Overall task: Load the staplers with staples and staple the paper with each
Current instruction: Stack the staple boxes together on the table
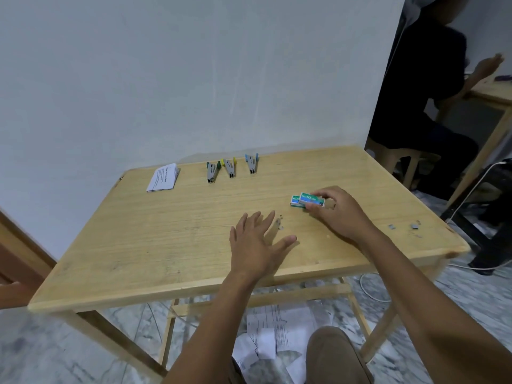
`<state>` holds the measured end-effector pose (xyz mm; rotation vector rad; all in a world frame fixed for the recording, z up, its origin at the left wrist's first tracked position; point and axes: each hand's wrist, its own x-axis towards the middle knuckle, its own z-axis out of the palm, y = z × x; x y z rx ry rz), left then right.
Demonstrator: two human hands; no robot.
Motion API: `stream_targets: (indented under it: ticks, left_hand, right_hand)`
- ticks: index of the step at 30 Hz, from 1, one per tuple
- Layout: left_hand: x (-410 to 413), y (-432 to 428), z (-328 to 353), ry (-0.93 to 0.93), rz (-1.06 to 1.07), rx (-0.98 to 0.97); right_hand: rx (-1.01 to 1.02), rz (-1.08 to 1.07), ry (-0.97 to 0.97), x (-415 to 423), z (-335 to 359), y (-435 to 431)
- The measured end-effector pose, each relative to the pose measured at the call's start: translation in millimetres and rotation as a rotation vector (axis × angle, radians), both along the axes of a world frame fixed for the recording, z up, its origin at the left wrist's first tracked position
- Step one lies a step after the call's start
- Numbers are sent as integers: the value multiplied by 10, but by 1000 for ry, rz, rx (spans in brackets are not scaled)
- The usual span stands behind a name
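A light wooden table (166, 245) stood against a pale wall. Along its far edge lay three small grey staplers side by side: one with dark green tips (212, 172) on the left, one with yellow tips (230, 167) just beside it, and one with blue tips (251, 163) a little apart to the right. Left of them, near the far left corner, rested a small folded stack of white printed paper (163, 177).

The right hand (336, 212) reached over the right half of the table, its thumb and fingers pinching a small green and blue staple box (312, 199) that sat on top of, or against, a second similar box (294, 201); which of the two could not be told. The left hand (256, 242) hovered open near the middle of the table, fingers spread and palm down, holding nothing. Whether it touched the wood could not be told.

A few loose grey staple pieces (280, 221) lay between the two hands, and more staple strips (414, 225) sat near the right edge. Under the table, crumpled white printed sheets (277, 336) were scattered on the marbled floor.
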<state>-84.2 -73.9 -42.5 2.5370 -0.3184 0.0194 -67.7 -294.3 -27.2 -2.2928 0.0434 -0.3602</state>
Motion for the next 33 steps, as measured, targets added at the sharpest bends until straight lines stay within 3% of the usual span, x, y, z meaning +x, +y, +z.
stream_targets:
  ticks: [6, 13, 25, 33]
  left_hand:
    - [4, -18, -38, -3, -21, 87]
    - [62, -124, -23, 44, -61, 237]
    - [411, -244, -62, -157, -131, -208]
    - [351, -142, -55, -185, -174, -218]
  right_hand:
    - [-100, -4, 118, 347, -81, 36]
    - [-96, -14, 102, 337, -180, 12]
    - [-69, -6, 129, 369, -177, 10]
    - [-20, -21, 134, 349, -144, 3]
